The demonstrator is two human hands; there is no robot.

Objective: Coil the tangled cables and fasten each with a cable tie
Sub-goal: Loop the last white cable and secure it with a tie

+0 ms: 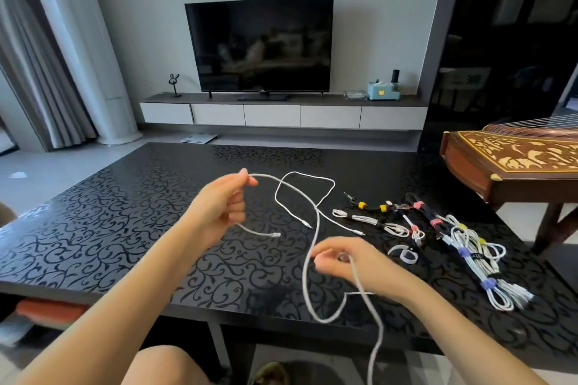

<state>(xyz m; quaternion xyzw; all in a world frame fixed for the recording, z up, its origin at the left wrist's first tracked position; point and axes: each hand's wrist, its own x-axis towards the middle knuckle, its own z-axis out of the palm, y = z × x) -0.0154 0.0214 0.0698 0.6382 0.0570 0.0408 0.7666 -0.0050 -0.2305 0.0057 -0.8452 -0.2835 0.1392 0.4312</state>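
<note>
White braided cable [318, 228] loops off worktop [109, 212] near edge, 6 o'clock; right grip [344, 262] pinches it at 5 o'clock; left grip [219, 206] curled round its plug end, centre; tied bundles [438, 237] at 3 o'clock; thinner loose cable [308, 177] lying at 12 o'clock; television [259, 44] beyond

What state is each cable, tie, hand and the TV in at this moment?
Thick white cable: uncoiled, held in both hands.
Thin white cable: loose on table, untied.
Bundled cables: coiled, tied.
Spare tie: lying unused on table.
Left hand: pinching thick cable.
Right hand: gripping thick cable.
TV: off.
</note>
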